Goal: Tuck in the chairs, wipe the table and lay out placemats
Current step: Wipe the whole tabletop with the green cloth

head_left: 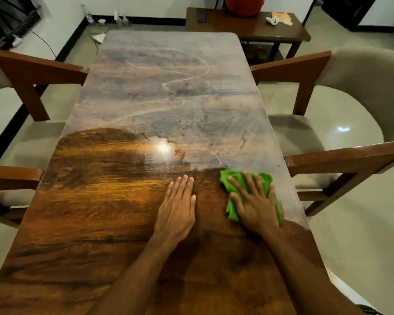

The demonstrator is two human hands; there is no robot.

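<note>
Wooden table: near half dark and glossy, far half dulled by a hazy film with curved streaks. Green cloth lies near the right edge under my flat right hand. My left hand rests flat on the bare wood just beside it.

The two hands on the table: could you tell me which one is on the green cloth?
The right hand, spread flat on the green cloth near the right edge of the table; the left hand rests flat on bare wood beside it.
</note>
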